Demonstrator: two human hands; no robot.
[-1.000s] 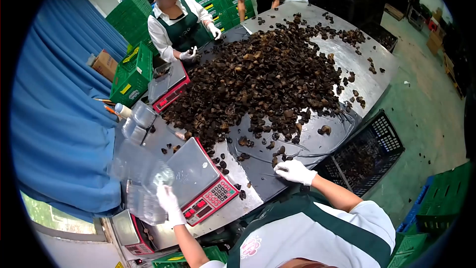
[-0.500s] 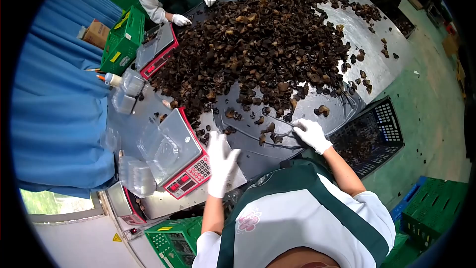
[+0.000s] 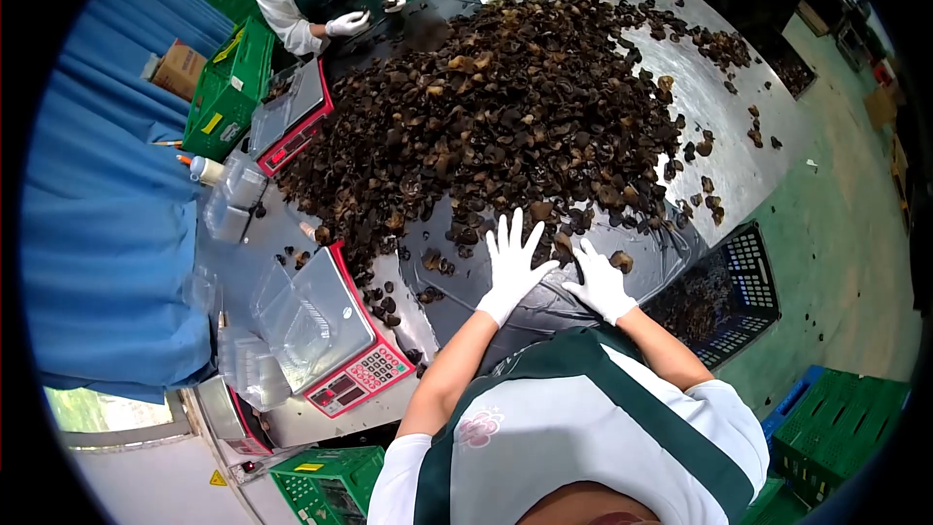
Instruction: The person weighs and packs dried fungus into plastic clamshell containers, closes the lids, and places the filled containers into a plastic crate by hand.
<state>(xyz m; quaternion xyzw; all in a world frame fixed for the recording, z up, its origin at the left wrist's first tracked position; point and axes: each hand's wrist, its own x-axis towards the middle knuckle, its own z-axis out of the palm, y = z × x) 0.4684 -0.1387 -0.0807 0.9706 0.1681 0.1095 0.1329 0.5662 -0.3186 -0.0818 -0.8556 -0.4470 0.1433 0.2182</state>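
Both my hands wear white gloves and rest over the dark plastic sheet (image 3: 457, 316) at the near edge of a big heap of dark wood ear mushrooms (image 3: 505, 107). My left hand (image 3: 515, 270) is spread wide, palm down, its fingertips pointing at the heap. Close by on the right, my right hand (image 3: 600, 284) has its fingers stretched and thumb apart, beside a few loose mushrooms lying between the two hands. Neither hand shows anything in its grip. One brownish piece (image 3: 621, 261) lies just beyond my right hand.
Left stands a red scale (image 3: 360, 369) with clear plastic boxes (image 3: 301, 316); a second scale (image 3: 292, 131) is farther back. Across the table a co-worker's gloved hands (image 3: 348, 23) hover by the heap. A black crate (image 3: 753, 272) sits at right, green crates (image 3: 841, 428) lower right.
My left hand has swung right from beside the scale onto the sheet near my right hand. My right hand has shifted slightly nearer the body. The co-worker's hands have moved up off the heap's edge.
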